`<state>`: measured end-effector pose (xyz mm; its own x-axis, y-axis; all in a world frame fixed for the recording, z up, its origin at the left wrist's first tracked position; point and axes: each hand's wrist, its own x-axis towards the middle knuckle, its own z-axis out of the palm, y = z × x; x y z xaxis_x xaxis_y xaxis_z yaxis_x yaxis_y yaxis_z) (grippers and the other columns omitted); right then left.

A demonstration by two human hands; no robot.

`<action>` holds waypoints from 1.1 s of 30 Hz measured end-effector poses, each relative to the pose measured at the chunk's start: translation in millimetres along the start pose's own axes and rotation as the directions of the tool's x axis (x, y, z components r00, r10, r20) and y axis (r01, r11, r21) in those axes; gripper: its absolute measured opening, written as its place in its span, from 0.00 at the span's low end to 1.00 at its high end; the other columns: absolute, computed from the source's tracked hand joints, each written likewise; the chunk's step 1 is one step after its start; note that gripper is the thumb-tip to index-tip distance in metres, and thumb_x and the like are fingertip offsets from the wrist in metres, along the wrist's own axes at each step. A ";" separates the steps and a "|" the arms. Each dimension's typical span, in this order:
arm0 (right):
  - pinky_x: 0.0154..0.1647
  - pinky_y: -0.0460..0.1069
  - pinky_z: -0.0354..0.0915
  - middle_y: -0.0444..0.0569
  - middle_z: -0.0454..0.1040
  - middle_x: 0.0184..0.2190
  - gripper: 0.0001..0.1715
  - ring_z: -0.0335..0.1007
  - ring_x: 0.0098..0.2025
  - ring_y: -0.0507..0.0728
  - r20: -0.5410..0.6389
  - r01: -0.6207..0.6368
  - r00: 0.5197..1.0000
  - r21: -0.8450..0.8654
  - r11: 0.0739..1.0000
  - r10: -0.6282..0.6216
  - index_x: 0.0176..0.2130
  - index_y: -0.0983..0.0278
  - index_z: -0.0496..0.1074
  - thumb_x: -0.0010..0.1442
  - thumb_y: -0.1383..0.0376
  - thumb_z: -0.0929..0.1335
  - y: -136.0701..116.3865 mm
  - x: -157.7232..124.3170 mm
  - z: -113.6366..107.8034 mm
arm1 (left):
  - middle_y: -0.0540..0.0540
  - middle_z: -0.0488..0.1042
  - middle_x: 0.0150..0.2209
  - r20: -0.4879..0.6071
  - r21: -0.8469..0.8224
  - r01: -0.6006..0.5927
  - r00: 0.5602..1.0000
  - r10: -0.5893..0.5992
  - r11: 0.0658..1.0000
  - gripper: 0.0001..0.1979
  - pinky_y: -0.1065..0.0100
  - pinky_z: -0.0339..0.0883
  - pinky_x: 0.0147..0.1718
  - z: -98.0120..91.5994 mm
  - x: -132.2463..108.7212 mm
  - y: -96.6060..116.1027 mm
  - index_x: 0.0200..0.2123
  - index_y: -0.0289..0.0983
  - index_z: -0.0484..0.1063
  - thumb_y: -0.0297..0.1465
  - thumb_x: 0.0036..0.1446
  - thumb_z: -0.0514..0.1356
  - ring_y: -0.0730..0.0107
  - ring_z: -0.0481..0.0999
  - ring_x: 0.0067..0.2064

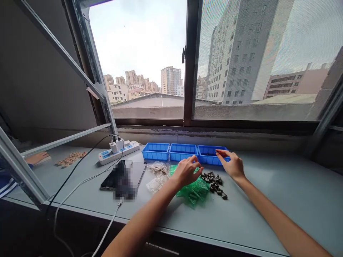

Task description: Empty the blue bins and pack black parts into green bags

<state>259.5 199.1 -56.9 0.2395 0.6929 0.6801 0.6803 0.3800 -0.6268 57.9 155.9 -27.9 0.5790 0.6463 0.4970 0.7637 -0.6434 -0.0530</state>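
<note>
My left hand (188, 171) hovers over a crumpled green plastic bag (194, 194), its fingers curled; whether anything is between them is too small to tell. At the front edge of the right blue bin (210, 159), my right hand (232, 165) has its thumb and fingers pinched on a small dark piece (217, 151). A pile of dark metal parts (214, 181) lies on the table between the hands. Clear plastic bags (158, 175) with small parts in them lie left of the green bag. A few dark pieces show inside the right bin.
Two more blue bins (155, 151) (183, 152) stand in the row. A white power strip (119, 151), cables and a dark tablet (118, 175) are at the left. Beyond the metal frame, another person's hand (39, 157) rests near small wooden pieces (71, 159).
</note>
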 end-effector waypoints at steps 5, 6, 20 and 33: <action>0.36 0.53 0.65 0.51 0.77 0.32 0.28 0.72 0.34 0.59 0.068 0.058 0.996 0.027 0.998 -0.060 0.37 0.60 0.76 0.54 0.45 0.60 3.3 0.1 1.3 | 0.46 0.70 0.39 0.012 0.010 0.001 1.000 -0.001 1.000 0.11 0.69 0.67 0.36 0.2 -0.4 -0.2 0.37 0.36 0.72 0.34 0.61 0.52 0.70 0.72 0.38; 0.35 0.53 0.65 0.51 0.77 0.31 0.27 0.72 0.34 0.59 0.074 0.091 0.993 0.022 0.996 -0.092 0.36 0.60 0.77 0.55 0.46 0.60 0.8 -1.7 0.9 | 0.47 0.70 0.39 0.016 0.014 0.001 1.000 -0.001 1.000 0.11 0.70 0.67 0.36 0.1 -0.3 -0.1 0.37 0.37 0.72 0.34 0.62 0.51 0.70 0.72 0.38; 0.36 0.49 0.66 0.45 0.77 0.37 0.14 0.72 0.40 0.59 0.548 0.182 0.831 -0.099 0.978 -0.099 0.34 0.57 0.76 0.52 0.53 0.66 -22.9 -18.5 -1.6 | 0.47 0.70 0.39 0.062 0.030 -0.011 0.998 0.009 0.999 0.14 0.69 0.64 0.35 2.9 -0.7 -3.5 0.27 0.37 0.75 0.36 0.60 0.55 0.70 0.71 0.38; 0.37 0.51 0.61 0.49 0.75 0.31 0.15 0.69 0.35 0.58 0.725 0.114 0.682 0.032 0.993 -0.102 0.30 0.62 0.76 0.52 0.55 0.65 -23.3 -19.1 0.3 | 0.46 0.70 0.40 0.097 0.027 0.056 0.994 -0.058 0.998 0.13 0.68 0.65 0.37 -2.4 -0.9 -1.2 0.32 0.37 0.75 0.34 0.61 0.52 0.69 0.71 0.40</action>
<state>238.9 177.2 -55.4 -0.4078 0.8777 0.2516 0.6809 0.4759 -0.5566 55.7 155.1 -26.2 0.5584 0.7196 0.4126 0.8025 -0.5947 -0.0488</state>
